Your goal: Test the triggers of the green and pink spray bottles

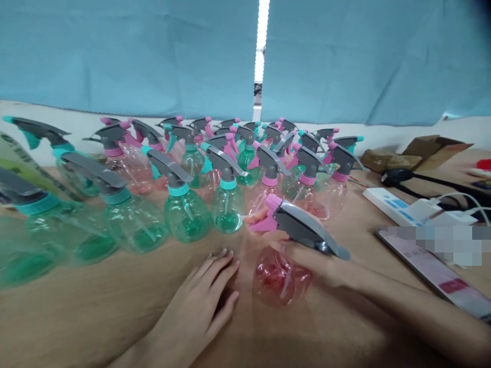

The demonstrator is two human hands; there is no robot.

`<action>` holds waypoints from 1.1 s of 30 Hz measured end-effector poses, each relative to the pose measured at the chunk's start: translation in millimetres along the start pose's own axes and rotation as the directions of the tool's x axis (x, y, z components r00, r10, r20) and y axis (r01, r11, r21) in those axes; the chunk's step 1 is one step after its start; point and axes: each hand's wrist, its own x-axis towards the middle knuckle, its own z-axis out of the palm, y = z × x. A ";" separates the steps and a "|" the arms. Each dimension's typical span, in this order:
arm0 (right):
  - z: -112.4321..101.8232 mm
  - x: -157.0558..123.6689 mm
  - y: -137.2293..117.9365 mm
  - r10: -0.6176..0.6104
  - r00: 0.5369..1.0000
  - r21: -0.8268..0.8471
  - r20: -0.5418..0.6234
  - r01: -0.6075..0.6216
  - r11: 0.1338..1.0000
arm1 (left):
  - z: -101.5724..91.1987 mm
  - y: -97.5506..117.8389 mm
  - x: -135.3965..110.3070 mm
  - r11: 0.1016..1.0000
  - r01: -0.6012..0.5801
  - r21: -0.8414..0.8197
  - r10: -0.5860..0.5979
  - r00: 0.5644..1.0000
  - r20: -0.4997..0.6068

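Observation:
My right hand point(303, 255) is wrapped round the neck of a pink spray bottle point(278, 281) with a grey and pink trigger head. A finger reaches along its pink trigger, and the clear pink body hangs at or just above the table; contact with the wood cannot be made out. To its left, my left hand point(210, 286) lies palm down on the table, fingers stretched out, holding nothing. Just beyond the hands stand a green spray bottle point(227, 209) and another pink spray bottle point(264, 197).
Several more green and pink spray bottles fill the table point(126, 317) behind and to the left. At the right lie a phone point(425, 271), a white power strip point(391, 204) with plugs and cables, and an open cardboard box point(433, 151). A blue curtain point(153, 56) hangs behind.

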 end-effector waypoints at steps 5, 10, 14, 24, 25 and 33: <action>0.6 0.8 4.6 -0.037 0.999 0.050 -0.005 0.038 0.998 | -2.2 0.4 -0.2 1.000 -0.001 0.002 0.001 1.000 0.014; 0.0 1.0 2.1 -0.034 0.999 0.045 0.026 0.033 0.998 | -1.1 0.3 -0.2 1.000 0.006 -0.005 -0.006 1.000 0.024; 1.0 3.8 -6.6 -0.010 1.000 0.024 0.018 0.010 1.000 | -1.3 0.5 0.3 1.000 0.009 -0.015 -0.009 1.000 0.026; 0.6 3.8 -13.4 0.025 1.000 0.035 0.004 -0.025 0.999 | -1.1 -0.8 -1.2 1.000 -0.005 -0.003 0.005 1.000 0.004; 0.6 3.9 -13.1 0.032 0.999 0.036 0.004 -0.032 0.999 | -1.3 -0.9 -0.9 1.000 -0.007 0.001 0.007 1.000 0.002; -0.3 2.2 -8.7 0.061 0.998 0.020 0.019 -0.062 0.998 | 0.0 -2.0 -0.8 1.000 -0.011 0.001 0.011 1.000 0.005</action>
